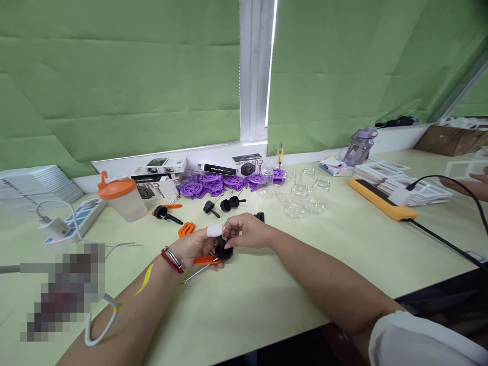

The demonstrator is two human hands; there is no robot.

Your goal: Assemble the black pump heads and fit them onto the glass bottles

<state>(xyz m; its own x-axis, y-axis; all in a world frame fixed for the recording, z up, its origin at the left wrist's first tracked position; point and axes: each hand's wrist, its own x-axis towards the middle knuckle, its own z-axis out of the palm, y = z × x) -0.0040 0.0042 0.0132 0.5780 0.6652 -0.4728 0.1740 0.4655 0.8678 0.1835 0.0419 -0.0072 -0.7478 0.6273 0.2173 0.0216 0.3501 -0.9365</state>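
Black part [223, 252] is being gripped in the left hand [194, 247], with the right hand [246, 231] pinching its top. Seating is likely calling for square pressure.

Head-worn camera is looking forward and down across the table [229, 315], sitting close above the forearms, centring the black knob [224, 252] between left hand [192, 247] and right hand [247, 231], facing the green blinds [114, 91] beyond

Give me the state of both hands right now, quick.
Left hand: closed, holding the black round plastic part.
Right hand: closed, fingertips pinching the top of that same part.
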